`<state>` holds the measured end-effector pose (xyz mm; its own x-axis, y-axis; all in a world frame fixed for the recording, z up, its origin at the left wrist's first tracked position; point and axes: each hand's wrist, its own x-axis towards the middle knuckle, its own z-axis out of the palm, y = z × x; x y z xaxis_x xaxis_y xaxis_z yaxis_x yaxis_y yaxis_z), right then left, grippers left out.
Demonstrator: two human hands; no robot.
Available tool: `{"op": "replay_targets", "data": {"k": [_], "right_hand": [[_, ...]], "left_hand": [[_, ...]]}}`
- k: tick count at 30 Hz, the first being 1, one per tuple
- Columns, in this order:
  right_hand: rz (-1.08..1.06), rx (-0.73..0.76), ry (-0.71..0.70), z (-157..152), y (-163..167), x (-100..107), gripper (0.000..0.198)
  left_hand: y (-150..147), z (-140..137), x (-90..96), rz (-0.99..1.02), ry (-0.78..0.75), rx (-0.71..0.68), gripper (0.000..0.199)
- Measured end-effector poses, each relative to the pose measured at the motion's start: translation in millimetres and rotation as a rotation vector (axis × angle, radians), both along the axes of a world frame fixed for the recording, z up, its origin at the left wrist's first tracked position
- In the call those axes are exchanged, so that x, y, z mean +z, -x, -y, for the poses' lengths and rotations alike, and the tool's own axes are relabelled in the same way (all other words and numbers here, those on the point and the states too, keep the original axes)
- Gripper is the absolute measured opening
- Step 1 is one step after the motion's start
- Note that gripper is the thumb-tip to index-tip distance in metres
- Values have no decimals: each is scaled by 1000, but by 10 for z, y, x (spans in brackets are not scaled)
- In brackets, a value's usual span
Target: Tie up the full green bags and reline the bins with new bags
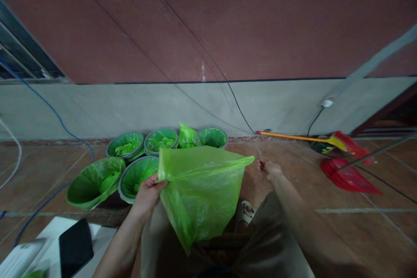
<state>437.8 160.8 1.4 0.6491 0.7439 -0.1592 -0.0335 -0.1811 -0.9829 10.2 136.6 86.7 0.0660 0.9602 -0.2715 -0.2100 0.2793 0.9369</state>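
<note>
A thin, bright green plastic bag (202, 200) hangs spread out in front of my knees, its top edge stretched sideways. My left hand (150, 191) pinches the bag's upper left edge between thumb and fingers. Just right of the bag's pointed right corner is my right hand (269, 169), a small gap between them. Its fingers are curled closed, and anything inside them is too small to make out. Left of the bag, a grey-rimmed bin (125, 189) lined with green plastic stands partly behind my left hand. A wider green-lined bin (94, 184) leans beside it.
More green-lined bins (211, 138) line the wall, with a crumpled green bag (187, 135) between two. At right lie a yellow-handled broom (293, 137) and a red dustpan (345, 176). A dark phone-like device (76, 247) rests on white boxes at lower left; a blue cable (52, 104) runs nearby.
</note>
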Motion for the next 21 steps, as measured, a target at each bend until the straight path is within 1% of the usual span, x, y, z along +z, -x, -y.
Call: {"op": "replay_targets", "data": {"k": [2, 4, 5, 6, 8, 9, 10, 11, 12, 14, 17, 21], "right_hand": [[-3, -79, 23, 48, -38, 157, 28], [6, -103, -10, 108, 132, 334, 27], [19, -71, -50, 150, 291, 432, 28], [36, 36, -112, 201, 487, 535, 32], [64, 360, -180, 323, 930, 734, 40], [99, 516, -168, 384, 1143, 820, 41], [152, 607, -143, 439, 1332, 891, 42], [225, 663, -119, 485, 1485, 942, 42], [297, 694, -97, 519, 1598, 974, 43], [413, 693, -67, 559, 1712, 983, 45], [501, 679, -71, 567, 1707, 924, 43], [528, 702, -105, 547, 1639, 864, 28]], "left_hand": [[-79, -41, -12, -9, -19, 24, 39], [-245, -61, -13, -18, -50, 23, 40], [-355, -63, -9, -20, -66, 11, 40], [-476, -59, -3, -19, -78, -11, 40], [-727, -39, 19, 11, -90, -51, 39], [-846, -22, 34, 45, -77, -73, 40], [-952, -4, 49, 90, -57, -81, 41], [-1043, 16, 65, 136, -36, -88, 42], [-1115, 34, 79, 180, -17, -94, 42], [-1204, 61, 99, 231, 2, -98, 40], [-1242, 70, 102, 210, 2, -98, 32], [-1254, 50, 90, 136, -4, -115, 27]]}}
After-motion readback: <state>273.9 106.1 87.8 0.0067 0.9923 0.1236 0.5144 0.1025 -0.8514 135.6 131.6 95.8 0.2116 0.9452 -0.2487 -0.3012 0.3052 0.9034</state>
